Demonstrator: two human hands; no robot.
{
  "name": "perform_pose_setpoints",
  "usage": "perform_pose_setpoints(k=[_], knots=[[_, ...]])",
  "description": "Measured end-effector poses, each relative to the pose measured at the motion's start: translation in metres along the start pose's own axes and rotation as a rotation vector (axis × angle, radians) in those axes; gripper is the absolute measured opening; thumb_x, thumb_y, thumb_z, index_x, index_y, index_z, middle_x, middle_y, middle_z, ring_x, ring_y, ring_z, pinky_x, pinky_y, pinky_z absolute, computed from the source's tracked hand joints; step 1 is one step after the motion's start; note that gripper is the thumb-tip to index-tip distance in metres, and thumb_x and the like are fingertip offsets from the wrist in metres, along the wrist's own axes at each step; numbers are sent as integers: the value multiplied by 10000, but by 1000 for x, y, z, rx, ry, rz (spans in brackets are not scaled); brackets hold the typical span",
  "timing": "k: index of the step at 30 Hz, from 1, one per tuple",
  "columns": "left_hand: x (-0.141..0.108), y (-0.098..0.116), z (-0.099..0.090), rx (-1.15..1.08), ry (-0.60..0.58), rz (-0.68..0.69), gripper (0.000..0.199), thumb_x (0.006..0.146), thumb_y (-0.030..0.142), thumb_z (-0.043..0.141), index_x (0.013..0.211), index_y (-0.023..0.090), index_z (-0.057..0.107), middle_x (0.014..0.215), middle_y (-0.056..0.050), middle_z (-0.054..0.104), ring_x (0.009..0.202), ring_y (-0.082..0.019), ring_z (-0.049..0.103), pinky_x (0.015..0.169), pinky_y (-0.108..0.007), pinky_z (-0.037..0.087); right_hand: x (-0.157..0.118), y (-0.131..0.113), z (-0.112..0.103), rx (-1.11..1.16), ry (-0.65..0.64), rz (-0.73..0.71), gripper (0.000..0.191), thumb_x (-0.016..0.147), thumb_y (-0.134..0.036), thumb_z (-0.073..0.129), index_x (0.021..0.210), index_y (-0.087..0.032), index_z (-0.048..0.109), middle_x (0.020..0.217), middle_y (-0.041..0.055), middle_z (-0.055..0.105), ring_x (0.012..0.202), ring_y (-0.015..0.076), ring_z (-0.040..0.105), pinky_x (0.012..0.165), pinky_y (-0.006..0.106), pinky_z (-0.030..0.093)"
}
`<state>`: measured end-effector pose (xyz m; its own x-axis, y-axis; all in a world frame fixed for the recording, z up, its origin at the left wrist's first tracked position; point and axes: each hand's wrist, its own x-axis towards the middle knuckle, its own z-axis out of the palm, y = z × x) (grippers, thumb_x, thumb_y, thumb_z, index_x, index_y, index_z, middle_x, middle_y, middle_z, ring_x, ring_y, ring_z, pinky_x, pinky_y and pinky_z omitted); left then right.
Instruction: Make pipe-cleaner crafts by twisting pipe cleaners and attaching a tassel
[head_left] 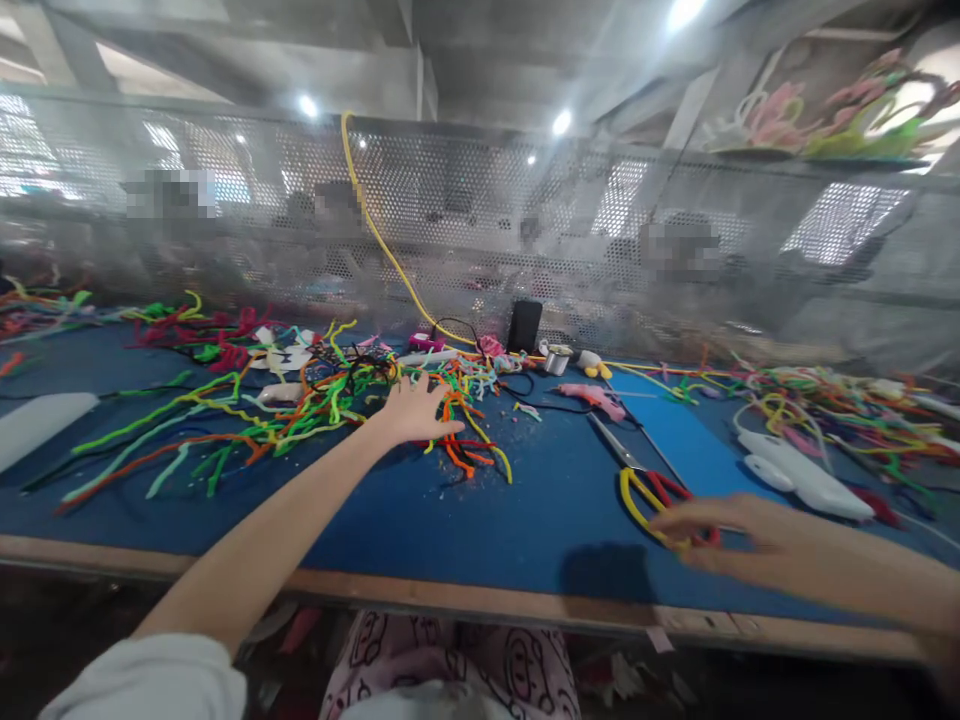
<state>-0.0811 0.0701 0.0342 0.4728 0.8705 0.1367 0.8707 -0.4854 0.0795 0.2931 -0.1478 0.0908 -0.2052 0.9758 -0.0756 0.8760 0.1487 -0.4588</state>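
My left hand [414, 410] reaches over a tangled heap of coloured pipe cleaners [330, 395], its fingers spread on or just above the strands at the heap's right end. Green, orange and yellow stems stick out around it. At the right, my right hand [727, 540] is slightly blurred over the handles of a pair of scissors [637, 490], one yellow and one red. Its fingers look stretched out and apart, partly covering the handles. Whether they touch the scissors I cannot tell. The scissors lie on the blue tabletop, blades pointing away from me.
Beyond the scissors lies a pink glue gun [592, 398]; a wire spool [557, 359] and black phone [525, 325] stand farther back. More pipe cleaners [832, 400] and a white power strip [810, 478] are at right. A perforated metal screen [465, 220] closes the back, with a yellow cable [390, 255] hanging over it.
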Motion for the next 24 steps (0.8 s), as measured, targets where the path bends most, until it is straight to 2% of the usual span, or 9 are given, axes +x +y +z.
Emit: perform_pose_setpoints(k=[1,2,5,8,12,16,19,22,24], knots=[[6,6,6,29,-40,-13,863,813,725,531,1500,214,433,1479,-264,486,1294,-513,493,1019,-638,380,23,-13,0,17,-129,-11,301,810,-584,644,1040,-437,769,988,92,765,862,285,711,753,427,543],[9,10,10,53,-62,-22,833,829,703,524,1497,214,436,1445,-262,522,1264,-506,521,1006,-632,393,45,-26,2,40,-184,-19,334,865,-587,578,1059,-387,763,1042,68,760,897,277,701,792,424,539],[13,4,17,94,-38,14,595,927,502,467,1432,189,499,1337,-230,614,1249,-455,543,999,-586,418,95,-53,14,78,-200,-101,393,925,-548,506,1065,-273,748,1020,54,759,933,257,683,823,378,519],[11,-19,13,148,-22,37,459,933,348,458,1351,183,549,1233,-204,674,1226,-414,565,982,-556,443,120,-60,24,60,-203,-161,391,931,-504,510,1026,-208,749,963,67,761,875,238,676,781,343,507],[14,-56,3,197,-70,59,420,932,297,456,1314,165,567,1142,-197,704,1030,-345,670,867,-460,516,137,-49,27,68,-181,-170,360,940,-464,505,967,-196,743,880,57,760,797,219,674,710,316,494],[27,-88,-5,239,-81,91,423,904,240,511,1322,237,575,1227,-136,681,1094,-308,638,921,-416,496,154,-34,31,-65,-94,-183,316,945,-395,500,905,-202,747,845,44,759,740,197,666,691,300,477],[39,-105,-9,249,-73,104,424,898,222,521,1314,253,600,1300,-130,642,1167,-304,586,998,-434,454,169,-20,37,-342,73,-116,309,954,-323,474,922,-205,757,944,60,772,836,206,691,761,302,479],[43,-102,-17,247,-61,92,462,864,257,568,1324,257,608,1421,-147,560,1270,-369,498,1050,-560,395,182,-6,45,-525,206,1,308,946,-277,478,962,-172,767,1020,118,763,961,254,688,831,332,477],[37,-79,-25,236,-11,120,551,823,274,608,1372,262,573,1514,-151,476,1364,-424,386,1091,-668,289,188,2,50,-550,219,40,271,925,-269,524,956,-161,771,1014,133,758,975,266,683,844,336,474]])
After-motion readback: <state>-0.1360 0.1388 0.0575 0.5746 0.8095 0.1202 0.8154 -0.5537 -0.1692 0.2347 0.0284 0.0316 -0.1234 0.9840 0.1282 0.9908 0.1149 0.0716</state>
